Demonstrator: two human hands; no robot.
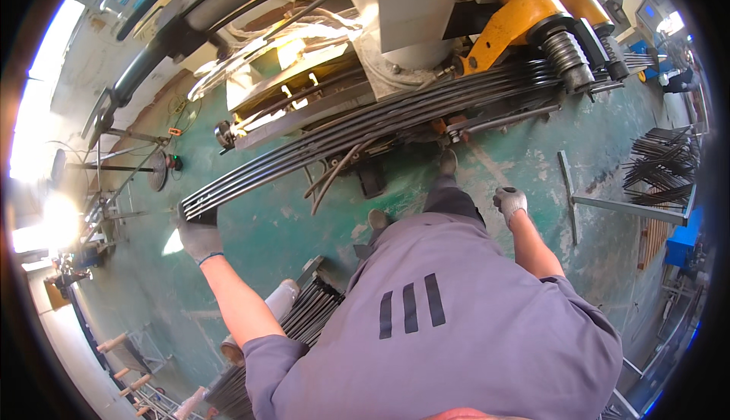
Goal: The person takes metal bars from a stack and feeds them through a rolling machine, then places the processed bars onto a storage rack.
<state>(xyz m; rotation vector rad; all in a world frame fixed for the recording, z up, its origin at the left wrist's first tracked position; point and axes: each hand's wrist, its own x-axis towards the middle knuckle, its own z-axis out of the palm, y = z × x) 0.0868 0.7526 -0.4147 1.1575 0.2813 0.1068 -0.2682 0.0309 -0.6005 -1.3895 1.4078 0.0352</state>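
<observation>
Several long, thin dark metal rods (296,154) run side by side across the machine, from the lower left up to the far right. At their near left ends is my left hand (199,239), in a grey glove, with its fingers wrapped around the rod ends. The far part of the bundle passes beneath a yellow machine arm (506,21) with a thick metal coil (564,53). My right hand (509,201), in a pale glove, hangs beside my body above the green floor, apart from the rods. Its fingers are curled in, and nothing shows in them.
A metal stand (631,209) stands at the right beside a heap of dark rods (661,165), with a blue box (684,241) nearby. More rods (312,310) lie behind my left arm. A brown hose (332,175) hangs below the machine. At the left is a round-disc stand (157,171).
</observation>
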